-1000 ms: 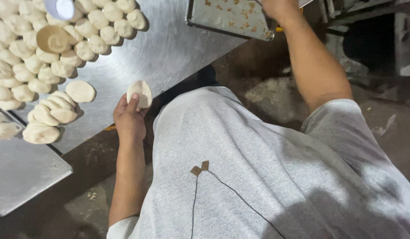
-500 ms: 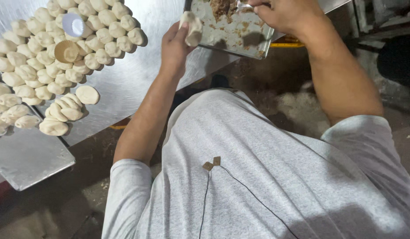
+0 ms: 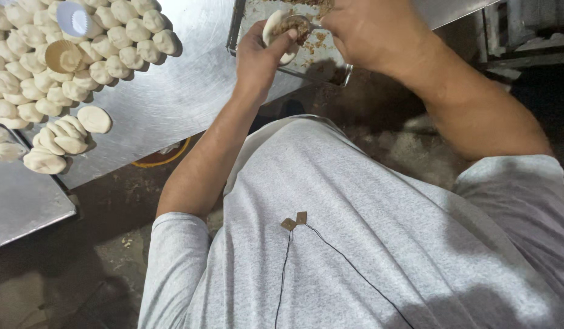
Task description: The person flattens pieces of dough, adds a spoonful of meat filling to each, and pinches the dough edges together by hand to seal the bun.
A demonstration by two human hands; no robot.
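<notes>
The left hand is cupped around a flat round of pale dough, fingers curled under it and thumb across its edge, holding it just above the near rim of a metal tray — a mound of brown crumbly filling sits in the middle of the round. The right hand is closed, knuckles up, right beside the dough; its fingertips press toward the filling, but whether it grips a tool there cannot be told. Brown crumbs are scattered over the tray. To the left, on the steel worktop, many small dough balls lie packed together, with a fluted paper cup and a white cap resting among them — several flattened pieces overlap near the worktop's edge.
</notes>
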